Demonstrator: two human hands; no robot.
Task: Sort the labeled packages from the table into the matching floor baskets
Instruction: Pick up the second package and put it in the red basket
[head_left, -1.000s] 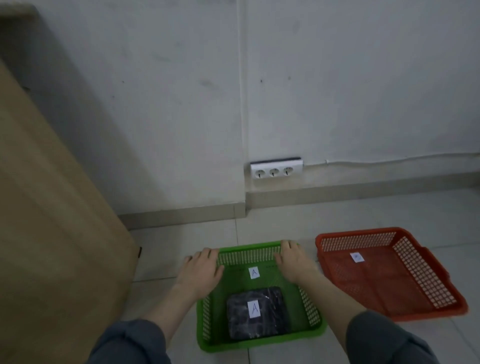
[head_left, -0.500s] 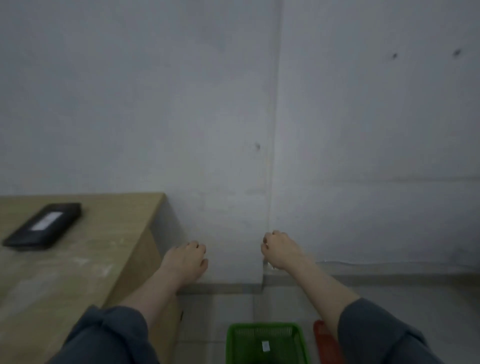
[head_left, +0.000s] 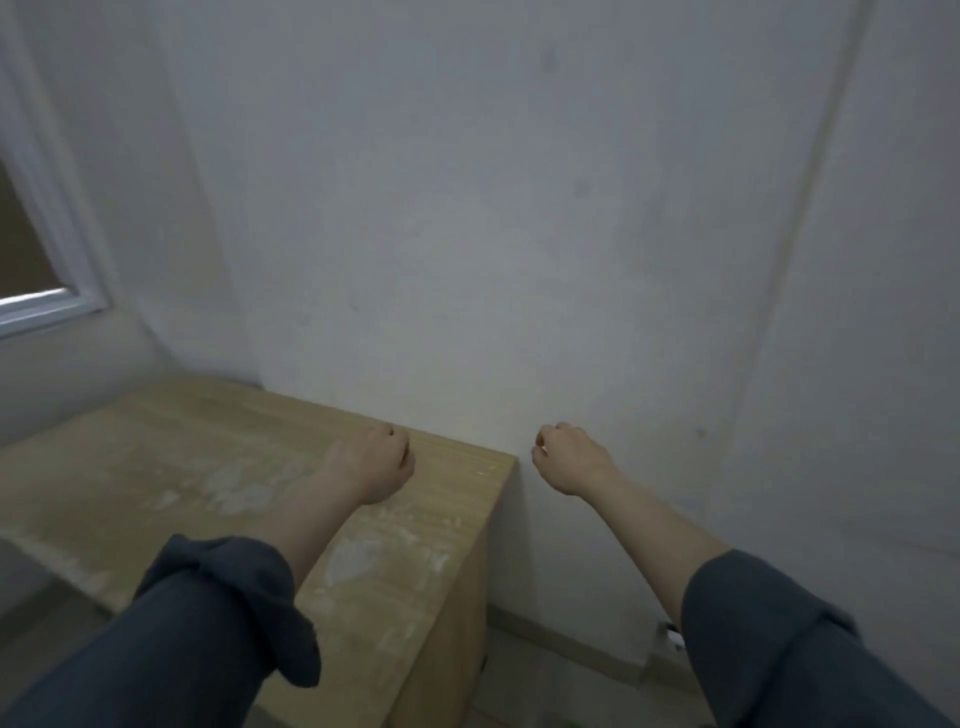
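My left hand hovers over the right end of the wooden table, fingers curled in, holding nothing. My right hand hangs in the air to the right of the table's corner, in front of the wall, also curled and holding nothing. No package shows on the visible part of the tabletop. The floor baskets are out of view below the frame. The picture is blurred by head motion.
A pale wall fills most of the view behind the table. A window frame stands at the far left. A strip of floor and baseboard shows to the right of the table's side panel.
My view has swung up and to the left, from the green and red baskets on the floor to the tabletop. Both hands rose from the green basket's rim and curled shut.
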